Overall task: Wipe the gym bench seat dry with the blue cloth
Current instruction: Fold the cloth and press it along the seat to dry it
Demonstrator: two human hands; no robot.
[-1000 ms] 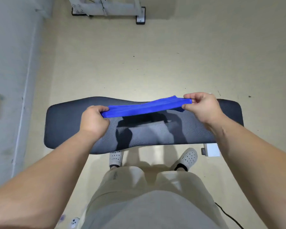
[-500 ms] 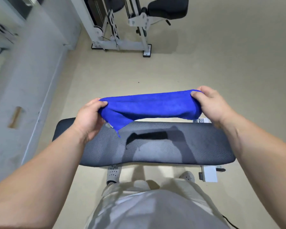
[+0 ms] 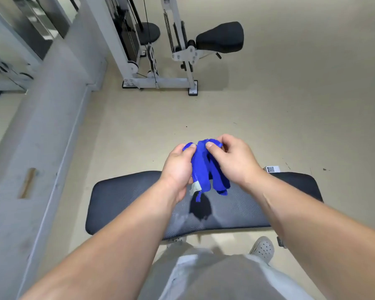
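Both hands bunch the blue cloth [image 3: 206, 169] above the gym bench seat [image 3: 128, 198].
The left hand [image 3: 178, 167] and right hand [image 3: 232, 161] sit close together, fingers [image 3: 209, 145] clamped on the cloth's top edge. It hangs in folds over the seat's middle, casting a shadow on the padding. A cable machine [image 3: 160, 61] stands beyond.

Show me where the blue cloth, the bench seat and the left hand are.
blue cloth [image 3: 200, 167], head view, on its bunched middle fold.
bench seat [image 3: 126, 198], head view, on bare padding near its left end.
left hand [image 3: 178, 167], head view, on the back of the hand.
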